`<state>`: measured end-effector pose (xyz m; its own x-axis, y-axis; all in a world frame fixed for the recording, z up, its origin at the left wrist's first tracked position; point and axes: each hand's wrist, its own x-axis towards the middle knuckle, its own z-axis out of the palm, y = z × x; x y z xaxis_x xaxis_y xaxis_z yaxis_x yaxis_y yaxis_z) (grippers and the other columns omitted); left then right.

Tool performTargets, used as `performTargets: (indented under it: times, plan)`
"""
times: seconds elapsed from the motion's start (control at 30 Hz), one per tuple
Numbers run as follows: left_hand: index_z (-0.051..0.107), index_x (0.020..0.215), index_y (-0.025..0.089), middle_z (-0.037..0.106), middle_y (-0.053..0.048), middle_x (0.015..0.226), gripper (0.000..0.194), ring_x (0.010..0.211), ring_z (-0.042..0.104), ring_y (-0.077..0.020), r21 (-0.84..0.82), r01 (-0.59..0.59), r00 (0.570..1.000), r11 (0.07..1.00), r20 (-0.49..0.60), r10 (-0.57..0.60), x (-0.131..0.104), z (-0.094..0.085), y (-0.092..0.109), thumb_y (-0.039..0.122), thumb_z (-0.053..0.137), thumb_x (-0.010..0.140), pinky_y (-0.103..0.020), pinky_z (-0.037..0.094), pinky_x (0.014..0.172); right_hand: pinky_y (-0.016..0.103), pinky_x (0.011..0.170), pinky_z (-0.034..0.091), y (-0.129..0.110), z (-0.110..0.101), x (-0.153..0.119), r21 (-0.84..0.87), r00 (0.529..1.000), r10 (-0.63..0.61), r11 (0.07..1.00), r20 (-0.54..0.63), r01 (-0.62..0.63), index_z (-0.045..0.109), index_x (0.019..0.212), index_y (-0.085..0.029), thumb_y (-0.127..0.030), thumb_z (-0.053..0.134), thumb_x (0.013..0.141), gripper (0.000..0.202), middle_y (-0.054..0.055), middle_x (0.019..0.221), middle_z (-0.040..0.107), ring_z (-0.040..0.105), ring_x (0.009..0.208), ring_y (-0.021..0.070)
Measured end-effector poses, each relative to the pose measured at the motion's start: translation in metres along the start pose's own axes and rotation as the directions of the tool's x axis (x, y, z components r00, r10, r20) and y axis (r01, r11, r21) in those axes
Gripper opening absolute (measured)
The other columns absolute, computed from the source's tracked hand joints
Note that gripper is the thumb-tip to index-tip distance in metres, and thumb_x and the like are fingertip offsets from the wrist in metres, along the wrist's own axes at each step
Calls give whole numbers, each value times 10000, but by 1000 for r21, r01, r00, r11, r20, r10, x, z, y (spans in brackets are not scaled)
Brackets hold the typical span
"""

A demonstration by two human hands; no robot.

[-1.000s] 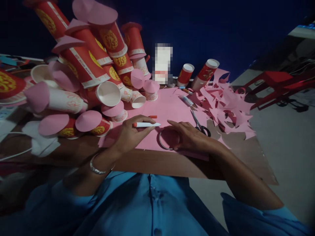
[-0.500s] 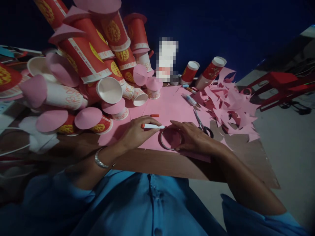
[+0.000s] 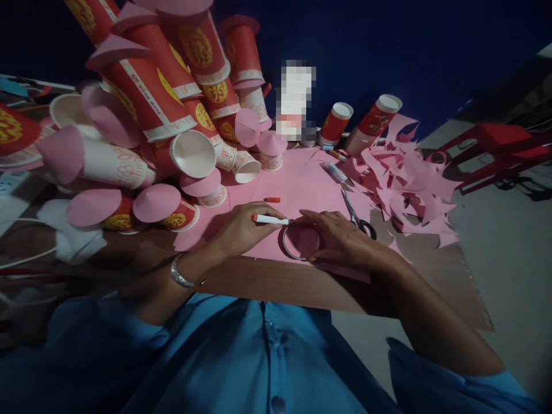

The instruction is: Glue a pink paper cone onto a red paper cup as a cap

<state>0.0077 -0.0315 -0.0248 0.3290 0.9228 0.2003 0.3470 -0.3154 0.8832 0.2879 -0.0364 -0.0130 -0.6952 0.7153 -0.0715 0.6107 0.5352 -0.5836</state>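
A white marker [image 3: 271, 219] with a red end is pinched in my left hand [image 3: 242, 231], its tip at the upper edge of a thin round ring [image 3: 290, 250]. That ring lies flat on a pink paper sheet [image 3: 297, 178], and pink shows through its middle. My right hand [image 3: 345, 237] curves around the ring's right side, thumb below and fingers above, holding it against the sheet. Just beyond my left hand rests a loose orange-red cap [image 3: 272, 200]. Scissors [image 3: 357, 214] with dark handles lie beyond my right hand.
At the left, red and white paper cups [image 3: 149, 103] with pink paper cones are piled high. Pink paper scraps [image 3: 405, 178] heap at the right, near two upright cup stacks [image 3: 337, 123] and a glue tube [image 3: 335, 172]. A red stool [image 3: 495, 144] stands beyond the table [image 3: 457, 282].
The whole view has shifted slightly. The marker has barely moved along the ring's upper edge, and both hands keep their holds.
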Motion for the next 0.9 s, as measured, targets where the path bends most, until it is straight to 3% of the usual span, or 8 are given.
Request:
performTargets:
  times: [0.23,0.47,0.6,0.9]
  plan:
    - [814,985,213,831,-32,1007,105,918,782,-168,105,-74,997,992,-22,77,-12,-4,6,176,783,892,-298,628,867,567,1134,441,-3,-1,1,-15,1000,19,1000,1,-19,398,1600,-289,-359,810,855,854,119,1483,632,593,1323,367]
    - [800,1011,214,822,-27,992,109,890,776,-154,215,-117,992,970,-20,124,-37,-8,13,175,744,927,-275,635,842,558,1139,437,3,3,1,-22,999,24,999,-29,-25,422,1591,-298,-341,835,820,876,116,1515,611,582,1346,377]
    - [785,1038,203,815,-34,987,117,891,776,-151,266,-173,983,948,-19,185,-53,-6,17,166,732,940,-273,642,848,541,1138,439,4,4,1,-14,999,18,1000,-40,-18,417,1593,-296,-392,824,848,854,111,1491,625,587,1340,370]
    - [727,1112,177,800,-54,1013,141,923,782,-154,364,-296,952,883,38,303,-77,2,26,139,678,985,-273,645,835,580,1150,425,-2,-1,2,7,1000,7,1000,-18,-7,403,1605,-291,-348,832,838,880,122,1507,615,581,1347,380]
